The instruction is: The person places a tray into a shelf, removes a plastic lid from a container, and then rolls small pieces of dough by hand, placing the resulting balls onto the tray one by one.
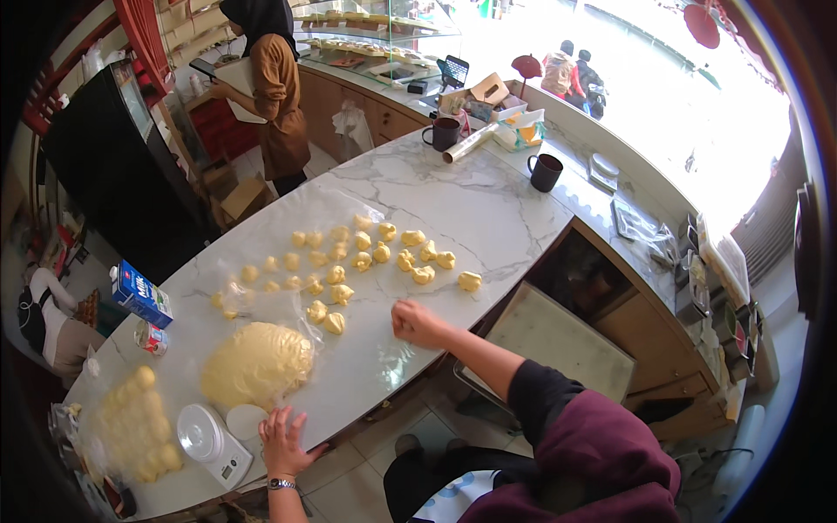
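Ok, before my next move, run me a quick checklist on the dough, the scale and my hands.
1. Scale pan bare: ok.
2. Scale reading: cannot tell, too small.
3. Large dough mass near the left hand: ok, just beyond its fingers.
4. All small dough pieces uncovered: not ok, those toward the left look hazy under clear plastic.
5. Right hand empty: cannot tell, curled fingers hide the palm.
6. Dark mugs away from the dough: ok.

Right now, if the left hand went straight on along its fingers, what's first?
Probably the big yellow dough mass, just beyond the left hand; whether they already touch is unclear.
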`<action>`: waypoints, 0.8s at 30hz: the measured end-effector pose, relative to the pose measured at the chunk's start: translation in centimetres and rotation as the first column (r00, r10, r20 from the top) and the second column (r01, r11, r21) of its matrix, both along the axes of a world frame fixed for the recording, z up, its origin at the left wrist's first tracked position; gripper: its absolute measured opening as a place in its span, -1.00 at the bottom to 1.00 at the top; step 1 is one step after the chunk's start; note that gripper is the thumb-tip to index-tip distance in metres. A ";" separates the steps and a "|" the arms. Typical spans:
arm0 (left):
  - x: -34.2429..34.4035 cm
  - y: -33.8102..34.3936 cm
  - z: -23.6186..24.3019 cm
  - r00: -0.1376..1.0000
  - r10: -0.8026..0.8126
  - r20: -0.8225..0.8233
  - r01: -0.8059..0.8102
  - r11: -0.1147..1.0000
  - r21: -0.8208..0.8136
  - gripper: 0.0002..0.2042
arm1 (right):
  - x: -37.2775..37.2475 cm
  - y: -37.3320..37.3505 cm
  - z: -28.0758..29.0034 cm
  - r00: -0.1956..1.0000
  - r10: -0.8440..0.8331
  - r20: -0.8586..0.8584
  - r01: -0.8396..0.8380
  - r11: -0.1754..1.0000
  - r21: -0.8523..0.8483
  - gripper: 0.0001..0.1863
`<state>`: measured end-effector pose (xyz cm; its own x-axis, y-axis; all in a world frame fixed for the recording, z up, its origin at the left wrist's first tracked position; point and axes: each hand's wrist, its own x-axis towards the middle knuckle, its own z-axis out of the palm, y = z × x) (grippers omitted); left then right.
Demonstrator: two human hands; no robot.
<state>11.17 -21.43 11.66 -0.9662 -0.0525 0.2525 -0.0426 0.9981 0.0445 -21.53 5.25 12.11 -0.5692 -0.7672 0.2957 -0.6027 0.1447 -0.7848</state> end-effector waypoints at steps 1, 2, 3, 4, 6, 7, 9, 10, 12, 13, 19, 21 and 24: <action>0.1 0.1 -0.3 1.000 -0.003 0.011 0.003 1.000 0.008 -0.24 | -0.6 -0.7 -0.3 0.995 -0.084 -0.058 0.082 0.996 -0.031 -0.85; -0.5 0.2 -0.6 1.000 -0.012 0.011 0.012 1.000 0.020 -0.24 | -1.4 -2.2 -0.2 0.977 -0.173 -0.125 0.166 0.984 -0.063 -0.86; -0.9 0.4 -0.8 1.000 -0.011 0.011 0.011 1.000 0.027 -0.23 | -1.8 -3.4 -0.3 0.949 -0.252 -0.189 0.235 0.966 -0.105 -0.87; -1.0 0.6 -0.7 1.000 -0.002 0.021 0.001 0.999 0.047 -0.23 | -1.1 -4.1 -0.5 0.969 -0.196 -0.148 0.185 0.979 -0.079 -0.86; -0.4 0.4 -0.2 0.998 0.025 0.052 -0.029 0.997 0.071 -0.22 | 2.3 -5.7 -0.6 0.996 -0.075 -0.049 0.072 0.996 -0.050 -0.85; 0.5 -0.1 0.3 0.998 0.044 0.052 -0.047 0.997 0.057 -0.22 | 4.3 -5.4 0.2 0.999 0.012 0.043 -0.012 1.000 0.005 -0.86; 0.5 0.0 0.6 0.999 0.035 0.038 -0.037 0.998 0.055 -0.22 | 3.4 -2.0 0.2 0.993 0.077 0.093 -0.074 0.997 -0.029 -0.86; 0.3 -0.1 0.6 0.999 0.025 0.031 -0.027 0.998 0.055 -0.22 | 2.9 -0.7 0.3 0.988 0.107 0.115 -0.102 0.994 -0.043 -0.87; 0.0 0.1 0.5 1.000 0.001 0.022 -0.003 0.998 0.064 -0.22 | 0.6 -0.3 0.9 0.999 -0.053 0.011 0.053 0.999 0.001 -0.87; -0.5 0.6 0.2 1.000 -0.009 0.023 0.008 0.998 0.069 -0.22 | -0.8 -0.8 0.5 0.984 -0.154 -0.090 0.153 0.988 -0.022 -0.86; 0.1 -0.2 0.1 1.000 0.009 0.013 -0.010 0.998 0.055 -0.21 | 3.2 -5.4 0.3 0.995 -0.104 -0.008 0.104 0.994 -0.038 -0.84; 0.2 -0.1 0.2 1.000 0.009 0.015 -0.010 0.998 0.062 -0.21 | 4.5 -3.5 0.1 0.997 -0.081 0.003 0.081 0.994 -0.068 -0.78; -0.2 0.2 0.1 1.000 0.014 0.009 -0.015 0.998 0.067 -0.21 | 3.9 -0.7 1.4 0.950 -0.129 -0.283 0.091 0.986 -0.141 -0.72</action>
